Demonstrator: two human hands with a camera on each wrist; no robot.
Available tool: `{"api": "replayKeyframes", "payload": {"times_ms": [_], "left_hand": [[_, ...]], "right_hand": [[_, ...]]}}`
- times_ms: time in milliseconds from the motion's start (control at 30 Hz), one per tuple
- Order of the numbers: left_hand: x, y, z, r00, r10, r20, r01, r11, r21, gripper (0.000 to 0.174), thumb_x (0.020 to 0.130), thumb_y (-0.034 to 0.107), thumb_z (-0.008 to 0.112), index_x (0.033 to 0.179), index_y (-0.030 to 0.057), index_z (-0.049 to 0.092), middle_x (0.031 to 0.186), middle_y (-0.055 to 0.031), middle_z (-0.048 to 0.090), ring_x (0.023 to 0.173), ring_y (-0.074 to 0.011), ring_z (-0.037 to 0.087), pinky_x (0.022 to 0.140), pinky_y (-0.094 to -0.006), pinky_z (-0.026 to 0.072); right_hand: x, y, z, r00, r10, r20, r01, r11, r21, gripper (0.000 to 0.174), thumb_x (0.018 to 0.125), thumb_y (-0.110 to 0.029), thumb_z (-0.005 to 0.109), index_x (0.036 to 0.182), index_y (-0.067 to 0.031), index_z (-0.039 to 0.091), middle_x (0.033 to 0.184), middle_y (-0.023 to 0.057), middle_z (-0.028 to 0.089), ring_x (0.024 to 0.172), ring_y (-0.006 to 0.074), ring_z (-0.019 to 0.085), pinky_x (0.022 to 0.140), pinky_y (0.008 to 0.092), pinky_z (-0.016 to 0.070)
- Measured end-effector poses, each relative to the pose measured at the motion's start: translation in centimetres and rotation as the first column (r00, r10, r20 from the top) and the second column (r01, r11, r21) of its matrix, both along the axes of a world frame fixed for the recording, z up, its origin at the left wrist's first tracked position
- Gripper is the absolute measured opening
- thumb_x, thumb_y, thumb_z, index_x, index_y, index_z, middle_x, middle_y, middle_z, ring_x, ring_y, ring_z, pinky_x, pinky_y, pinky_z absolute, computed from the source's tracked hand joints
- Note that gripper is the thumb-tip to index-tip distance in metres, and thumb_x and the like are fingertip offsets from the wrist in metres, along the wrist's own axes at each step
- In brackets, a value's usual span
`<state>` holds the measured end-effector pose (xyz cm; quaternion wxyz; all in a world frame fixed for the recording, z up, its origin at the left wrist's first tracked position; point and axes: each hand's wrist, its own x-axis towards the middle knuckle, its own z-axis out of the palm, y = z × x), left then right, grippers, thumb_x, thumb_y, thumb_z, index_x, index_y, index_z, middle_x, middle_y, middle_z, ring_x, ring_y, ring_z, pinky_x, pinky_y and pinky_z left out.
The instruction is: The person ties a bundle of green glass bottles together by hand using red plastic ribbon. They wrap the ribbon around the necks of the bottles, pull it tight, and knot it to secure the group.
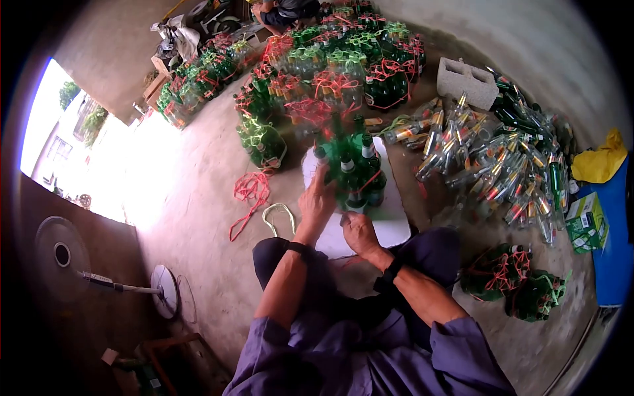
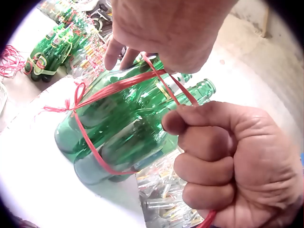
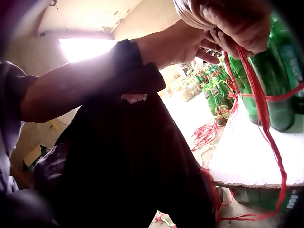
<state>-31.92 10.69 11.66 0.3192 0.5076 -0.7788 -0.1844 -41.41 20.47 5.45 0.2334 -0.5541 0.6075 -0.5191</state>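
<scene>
A cluster of green glass bottles (image 1: 348, 168) stands on a white slab, bound by a red plastic string (image 2: 118, 88) knotted at one side. My right hand (image 2: 228, 156) is a fist, pinching the string between thumb and forefinger beside the bottle necks. From there, strands run taut to the bundle and up beneath my left hand (image 2: 166, 33). That hand bends over the upper part of the bottles, its fingers curled at the string and partly hidden. In the right wrist view, a long loose tail of string hangs from my right hand (image 3: 232, 23) past the slab's edge.
The white slab (image 1: 389, 228) stands before my knees. Tied bottle bundles (image 1: 264, 142) fill the floor ahead; loose bottles (image 1: 502, 171) pile up at right beside a concrete block (image 1: 467, 82). Red string (image 1: 251, 191) lies at left, near a fan (image 1: 63, 254). Another person (image 1: 287, 12) sits far back.
</scene>
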Motion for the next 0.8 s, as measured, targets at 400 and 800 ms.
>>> {"api": "replayKeyframes", "payload": {"times_ms": [400, 800], "left_hand": [[-0.2, -0.2, 0.0, 1.0, 0.025, -0.001, -0.025, 1.0, -0.011, 0.044, 0.09, 0.019, 0.062, 0.131, 0.0231, 0.046, 0.111, -0.0102, 0.067, 0.093, -0.0411, 0.064, 0.071, -0.05, 0.0485], [0.1, -0.5, 0.1, 0.999, 0.008, -0.043, -0.009, 1.0, -0.028, 0.037, 0.089, 0.02, 0.062, 0.124, 0.0212, 0.048, 0.098, -0.0149, 0.067, 0.088, -0.0414, 0.064, 0.07, -0.0494, 0.0472]], "right_hand": [[-0.7, 0.2, 0.2, 0.99, 0.011, -0.137, -0.029, 0.991, -0.128, 0.018, 0.088, -0.003, 0.051, 0.073, -0.0002, 0.059, 0.071, 0.0203, 0.062, 0.067, 0.038, 0.063, 0.059, 0.04, 0.0485], [-1.2, 0.6, 1.4, 0.985, 0.028, -0.173, -0.044, 0.995, -0.085, 0.017, 0.083, -0.003, 0.054, 0.066, -0.001, 0.057, 0.07, 0.0211, 0.06, 0.068, 0.0396, 0.062, 0.059, 0.0479, 0.0489]]}}
